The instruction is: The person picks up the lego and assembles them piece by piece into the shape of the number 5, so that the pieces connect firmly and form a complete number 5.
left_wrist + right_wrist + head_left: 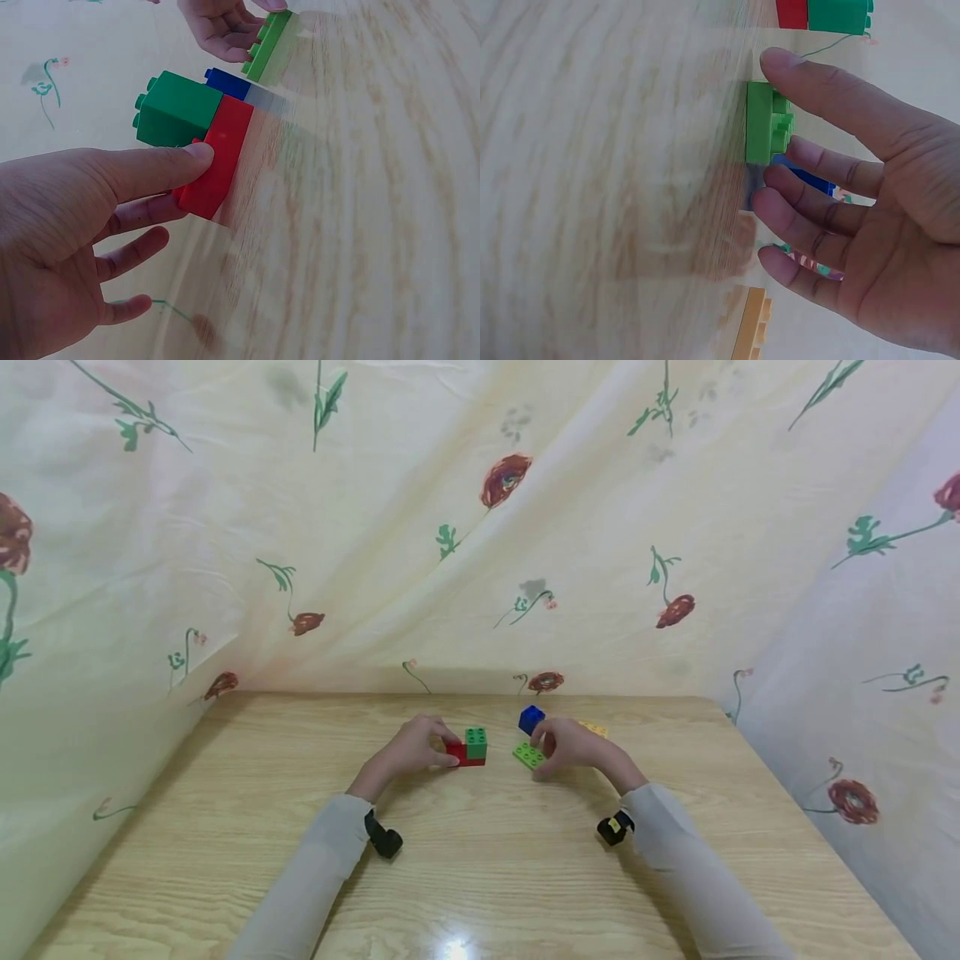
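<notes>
The left hand (pixel 412 746) pinches a red brick (pixel 217 165) on the table between thumb and forefinger, its other fingers spread apart. A dark green brick (pixel 476 743) sits on the red brick's right end, studs upward. To the right, a flat light green brick (pixel 527 755) lies on the table. The right hand (pixel 572 747) holds it at its right end, thumb on the near side and forefinger on the far side. In the right wrist view, the thumb and fingers curve around the light green brick (pixel 760 124); the exact fingertip contact is partly hidden.
A blue brick (pixel 532 719) stands just behind the light green one. A yellow-orange brick (pixel 595 728) lies behind the right hand, partly covered by it. The wooden table (pixel 480 852) ends at a flowered cloth (pixel 420 610) at the back and sides.
</notes>
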The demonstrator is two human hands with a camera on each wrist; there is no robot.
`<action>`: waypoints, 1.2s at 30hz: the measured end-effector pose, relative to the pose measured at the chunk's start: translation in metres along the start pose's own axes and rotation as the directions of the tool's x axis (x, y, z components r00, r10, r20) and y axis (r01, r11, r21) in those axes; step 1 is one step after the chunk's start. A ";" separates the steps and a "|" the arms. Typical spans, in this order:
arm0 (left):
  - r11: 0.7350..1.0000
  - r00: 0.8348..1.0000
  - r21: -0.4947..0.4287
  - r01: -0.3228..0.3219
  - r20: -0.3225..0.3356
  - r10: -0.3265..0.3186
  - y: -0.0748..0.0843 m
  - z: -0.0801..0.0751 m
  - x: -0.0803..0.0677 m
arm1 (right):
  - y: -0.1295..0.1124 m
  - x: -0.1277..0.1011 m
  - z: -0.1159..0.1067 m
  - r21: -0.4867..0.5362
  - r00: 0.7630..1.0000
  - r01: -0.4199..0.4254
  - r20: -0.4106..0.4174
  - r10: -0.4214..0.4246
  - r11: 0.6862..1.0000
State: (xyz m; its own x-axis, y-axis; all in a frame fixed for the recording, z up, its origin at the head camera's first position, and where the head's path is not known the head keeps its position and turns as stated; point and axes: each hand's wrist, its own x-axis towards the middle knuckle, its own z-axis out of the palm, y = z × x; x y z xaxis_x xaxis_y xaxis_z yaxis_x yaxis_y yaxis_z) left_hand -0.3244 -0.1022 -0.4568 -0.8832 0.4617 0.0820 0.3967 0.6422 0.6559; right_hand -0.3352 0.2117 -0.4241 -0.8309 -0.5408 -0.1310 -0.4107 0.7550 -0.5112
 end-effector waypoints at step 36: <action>1.000 1.000 -0.018 0.003 0.005 -0.003 -0.001 -0.001 -0.001 | 0.000 0.005 -0.001 -0.014 0.996 -0.089 0.007 0.089 0.996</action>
State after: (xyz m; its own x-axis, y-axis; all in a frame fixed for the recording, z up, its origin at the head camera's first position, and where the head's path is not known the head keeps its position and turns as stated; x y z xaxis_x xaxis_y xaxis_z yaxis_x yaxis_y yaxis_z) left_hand -0.3244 -0.1038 -0.4564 -0.8832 0.4627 0.0763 0.3891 0.6324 0.6699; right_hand -0.3400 0.2090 -0.4234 -0.8615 -0.4740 -0.1823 -0.3401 0.8051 -0.4859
